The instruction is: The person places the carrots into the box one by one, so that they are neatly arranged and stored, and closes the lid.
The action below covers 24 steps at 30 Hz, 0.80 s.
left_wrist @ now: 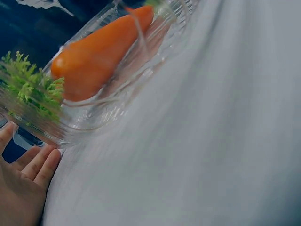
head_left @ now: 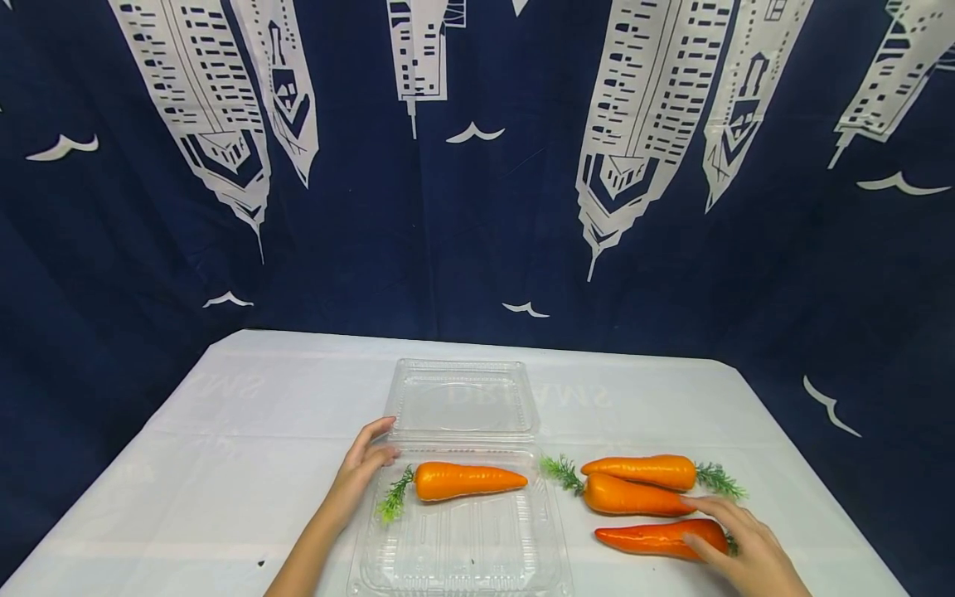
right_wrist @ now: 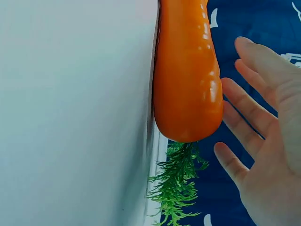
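On table (head_left: pixel 246 464), could shove box (head_left: pixel 462 543) toward near edge by pressing with left hand (head_left: pixel 364 460), loose-fingered against its rim; could roll red carrot (head_left: pixel 649 537), or drag its neighbour (head_left: pixel 627 496), by closing right hand (head_left: pixel 749 547), relaxed over both, gripping neither; with one carrot (head_left: pixel 470 481) in box, three nearer right edge; with room toward left edge and far corners

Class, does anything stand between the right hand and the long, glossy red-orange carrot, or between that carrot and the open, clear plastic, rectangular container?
Nothing visible blocks the right hand from the red-orange carrot. Between carrot and container lies only white tablecloth; its side wall would probably need clearing. Two tapered orange carrots lie farther back.
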{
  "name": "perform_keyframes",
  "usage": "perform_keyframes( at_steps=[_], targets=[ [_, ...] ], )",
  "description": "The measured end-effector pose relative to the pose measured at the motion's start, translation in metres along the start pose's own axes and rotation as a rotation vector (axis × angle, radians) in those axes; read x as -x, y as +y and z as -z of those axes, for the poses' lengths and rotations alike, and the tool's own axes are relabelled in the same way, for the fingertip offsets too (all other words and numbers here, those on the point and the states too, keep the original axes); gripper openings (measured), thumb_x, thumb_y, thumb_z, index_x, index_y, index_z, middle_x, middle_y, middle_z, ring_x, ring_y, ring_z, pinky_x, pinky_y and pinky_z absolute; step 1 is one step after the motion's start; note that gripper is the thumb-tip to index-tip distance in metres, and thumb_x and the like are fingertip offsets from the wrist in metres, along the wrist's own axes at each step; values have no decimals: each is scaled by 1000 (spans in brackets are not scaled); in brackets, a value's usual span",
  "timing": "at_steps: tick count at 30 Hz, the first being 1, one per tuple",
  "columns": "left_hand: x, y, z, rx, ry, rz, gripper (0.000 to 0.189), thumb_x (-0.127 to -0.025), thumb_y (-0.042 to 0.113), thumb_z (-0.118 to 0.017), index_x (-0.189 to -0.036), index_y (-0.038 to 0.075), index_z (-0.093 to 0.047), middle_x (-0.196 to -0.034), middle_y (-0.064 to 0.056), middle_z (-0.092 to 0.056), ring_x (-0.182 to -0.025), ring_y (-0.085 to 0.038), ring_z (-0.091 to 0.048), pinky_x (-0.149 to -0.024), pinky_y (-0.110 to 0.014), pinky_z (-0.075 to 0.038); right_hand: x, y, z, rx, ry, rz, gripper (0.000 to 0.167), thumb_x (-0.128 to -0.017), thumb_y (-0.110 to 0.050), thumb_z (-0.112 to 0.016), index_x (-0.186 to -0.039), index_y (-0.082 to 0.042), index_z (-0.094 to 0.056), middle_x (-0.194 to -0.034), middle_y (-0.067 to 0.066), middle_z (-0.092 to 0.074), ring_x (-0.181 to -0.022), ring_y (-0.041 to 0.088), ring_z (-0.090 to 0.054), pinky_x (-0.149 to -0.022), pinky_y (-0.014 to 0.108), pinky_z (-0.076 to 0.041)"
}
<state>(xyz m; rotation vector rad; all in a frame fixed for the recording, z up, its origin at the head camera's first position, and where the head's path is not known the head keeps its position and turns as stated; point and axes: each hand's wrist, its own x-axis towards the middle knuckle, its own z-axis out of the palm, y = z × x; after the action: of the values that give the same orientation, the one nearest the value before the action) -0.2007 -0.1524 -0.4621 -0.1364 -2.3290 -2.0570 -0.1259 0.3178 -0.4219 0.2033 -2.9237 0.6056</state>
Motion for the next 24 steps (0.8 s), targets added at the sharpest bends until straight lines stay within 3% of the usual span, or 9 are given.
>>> perform_keyframes(
  at_steps=[5,11,17,24],
  targets=[
    [0,1,1,8,-4,9,47,-88,15,-51,-133,17,-40,-140,-8,-35,-98,-5,-54,-86,-19,-44,1,5,-4,-8,4,21,36,-75,-35,-71,-106,-20,-64,-106,3,-61,-93,8,-52,-77,51,-47],
    [1,1,2,27,-9,-14,46,-88,15,-51,-133,14,-40,-140,-10,-35,-97,-4,-54,-85,-18,-44,-1,5,-5,-11,-90,-30,36,-77,-43,-66,-108,-24,-62,-112,3,-61,-101,24,-52,-79,53,-44],
    [0,-1,2,20,-3,-13,46,-88,16,-52,-132,15,-41,-139,-11,-35,-97,-4,-54,-85,-18,-44,-1,5,-8,-57,-142,-36,37,-77,-47,-65,-107,-26,-61,-111,-1,-61,-102,23,-53,-83,52,-45],
    [0,-1,2,19,-5,-13,46,-88,15,-51,-132,15,-41,-140,-10,-35,-97,-4,-54,-85,-18,-44,-1,6,-9,-82,-221,-61,41,-75,-46,-67,-109,-24,-60,-116,4,-59,-107,34,-50,-85,55,-43]
  ],
)
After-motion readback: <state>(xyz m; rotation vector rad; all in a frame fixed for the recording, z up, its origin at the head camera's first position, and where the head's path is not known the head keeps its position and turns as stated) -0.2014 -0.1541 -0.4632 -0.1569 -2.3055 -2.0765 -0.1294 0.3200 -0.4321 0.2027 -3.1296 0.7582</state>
